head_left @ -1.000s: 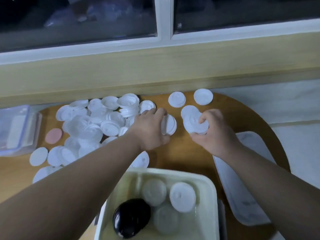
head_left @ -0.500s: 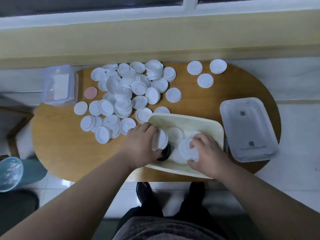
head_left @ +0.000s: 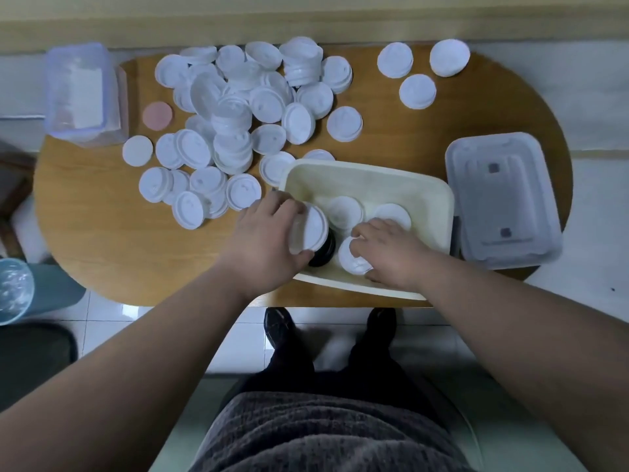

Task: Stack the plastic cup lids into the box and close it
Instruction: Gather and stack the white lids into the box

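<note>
- Since a second ago both hands have left the loose lids on the table (head_left: 102, 233) and come back to the cream box (head_left: 450, 206). The right hand has sunk lower inside it in the last half-second.
- The left hand (head_left: 269, 240) is at the box's left rim, fingers and thumb curled round a stack of lids (head_left: 311, 228) held on edge.
- The right hand (head_left: 391, 253) is in the box's near part, fingers bent over a white lid (head_left: 352, 262) that it grips against the floor.
- Between the two hands, inside the box, a black round object (head_left: 323, 252) shows partly.
- Two more lids (head_left: 345, 211) lie flat in the box beyond the right hand.
- A heap of loose lids (head_left: 235, 124) spreads left of and beyond the box; three separate lids (head_left: 417, 86) lie beyond it, to the right.
- Just right of the box lies the clear box cover (head_left: 503, 199), with two small dark squares on it too blurred to read.
- Far left of the box stand a clear container (head_left: 81, 93) and a pink disc (head_left: 157, 115); the white patch in the container shows no legible print.
</note>
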